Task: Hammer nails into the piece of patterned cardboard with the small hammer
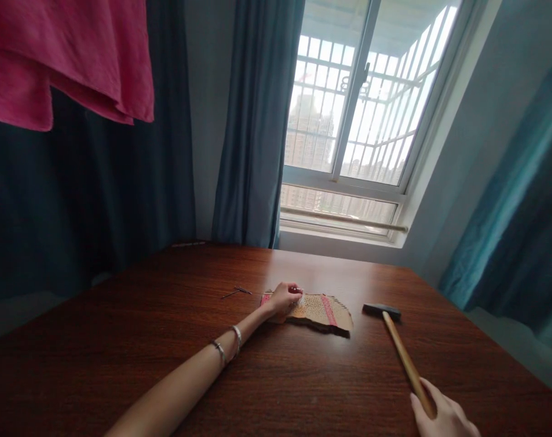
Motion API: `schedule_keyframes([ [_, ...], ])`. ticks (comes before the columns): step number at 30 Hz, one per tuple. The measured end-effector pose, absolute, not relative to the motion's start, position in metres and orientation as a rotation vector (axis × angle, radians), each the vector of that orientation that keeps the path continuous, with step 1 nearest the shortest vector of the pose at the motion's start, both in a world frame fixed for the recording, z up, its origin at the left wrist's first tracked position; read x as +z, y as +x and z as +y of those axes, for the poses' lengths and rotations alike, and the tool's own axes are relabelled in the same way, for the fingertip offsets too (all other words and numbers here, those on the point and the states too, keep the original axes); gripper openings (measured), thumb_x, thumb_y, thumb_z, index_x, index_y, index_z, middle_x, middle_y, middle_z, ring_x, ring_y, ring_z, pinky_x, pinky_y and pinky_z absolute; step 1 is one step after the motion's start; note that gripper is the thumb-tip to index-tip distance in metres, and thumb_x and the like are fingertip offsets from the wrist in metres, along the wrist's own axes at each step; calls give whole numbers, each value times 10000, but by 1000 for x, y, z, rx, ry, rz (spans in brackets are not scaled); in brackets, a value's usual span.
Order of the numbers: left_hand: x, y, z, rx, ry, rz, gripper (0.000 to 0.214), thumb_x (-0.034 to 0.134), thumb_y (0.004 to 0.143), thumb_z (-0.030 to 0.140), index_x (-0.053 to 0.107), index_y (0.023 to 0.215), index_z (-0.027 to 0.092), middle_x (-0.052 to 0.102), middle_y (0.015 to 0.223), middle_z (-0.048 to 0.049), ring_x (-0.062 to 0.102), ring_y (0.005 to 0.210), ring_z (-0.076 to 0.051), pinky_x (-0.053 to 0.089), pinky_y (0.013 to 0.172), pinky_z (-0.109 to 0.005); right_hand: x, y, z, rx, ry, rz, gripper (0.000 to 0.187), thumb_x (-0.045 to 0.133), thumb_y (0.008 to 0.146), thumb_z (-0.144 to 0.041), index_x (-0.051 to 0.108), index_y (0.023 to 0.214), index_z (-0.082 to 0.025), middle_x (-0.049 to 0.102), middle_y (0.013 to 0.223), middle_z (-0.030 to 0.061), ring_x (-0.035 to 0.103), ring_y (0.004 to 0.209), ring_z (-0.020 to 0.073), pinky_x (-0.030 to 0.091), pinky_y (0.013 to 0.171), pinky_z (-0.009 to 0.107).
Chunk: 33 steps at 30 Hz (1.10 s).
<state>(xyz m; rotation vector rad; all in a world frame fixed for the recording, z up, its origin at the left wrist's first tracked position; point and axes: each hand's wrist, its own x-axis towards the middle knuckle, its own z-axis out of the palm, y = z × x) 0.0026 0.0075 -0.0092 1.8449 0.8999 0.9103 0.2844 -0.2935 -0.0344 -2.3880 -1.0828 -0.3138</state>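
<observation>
A torn piece of cardboard (319, 311) with reddish-pink stripes and many small dots lies flat on the brown table. Over its left part is my left hand (285, 299), fingers pinched together; whatever sits between the fingertips is too small to make out. Two bracelets circle that wrist. My right hand (442, 409) is wrapped round the lower end of the wooden handle of a hammer (405, 358). The hammer's dark head points away from me, right of the cardboard and apart from it. Several thin dark nails (237, 292) lie left of the cardboard.
The wooden table (175, 340) reaches back to the wall below a barred window (344, 115). Blue curtains (257, 121) hang behind it and at the right. A pink cloth (75, 54) hangs at the upper left.
</observation>
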Motion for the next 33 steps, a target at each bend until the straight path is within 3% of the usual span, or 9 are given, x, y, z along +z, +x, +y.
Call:
schedule_keyframes([
  [5, -6, 2, 5, 906, 1847, 915, 150, 586, 630, 235, 639, 731, 138, 655, 708, -19, 585, 689, -139, 418, 613, -206, 22, 240, -244, -406, -2324, -1319, 404, 390, 791, -373, 595, 1059, -152, 605, 1021, 175, 589, 857, 293, 420, 792, 403],
  [8, -3, 2, 3, 914, 1849, 896, 142, 579, 629, 218, 637, 727, 134, 647, 689, -13, 579, 674, -132, 412, 601, -199, 51, 204, -193, -267, -2077, -1615, 344, 373, 825, -323, 592, 1052, -186, 616, 1047, 117, 565, 951, 235, 406, 790, 314],
  [11, 1, 2, -1, 906, 1864, 919, 139, 577, 628, 213, 638, 722, 131, 642, 681, -9, 575, 667, -130, 409, 600, -198, 61, 177, -146, -60, -2033, -1776, 265, 390, 836, -311, 628, 916, -227, 671, 883, 60, 607, 833, 191, 399, 672, 262],
  [24, -1, 2, -3, 935, 1876, 936, 177, 594, 637, 237, 662, 758, 127, 661, 711, -23, 591, 687, -134, 436, 627, -209, 9, 169, -91, -141, -2029, -1815, 189, 373, 850, -300, 535, 875, -208, 635, 855, 51, 581, 729, 160, 321, 579, 248],
  [30, 15, -3, 1, 993, 1835, 796, 519, 652, 586, 207, 571, 1094, 139, 650, 856, -57, 596, 749, -144, 467, 660, -244, 4, 174, -90, -114, -1982, -1786, 155, 390, 830, -281, 527, 858, -214, 622, 832, 33, 563, 739, 151, 310, 583, 241],
  [33, 39, -19, 15, 1043, 1806, 821, 426, 657, 583, 215, 619, 995, 112, 648, 864, -87, 593, 788, -159, 465, 681, -256, 6, 173, -93, -114, -1975, -1794, 167, 378, 834, -279, 530, 856, -212, 621, 840, 35, 557, 714, 145, 308, 580, 242],
])
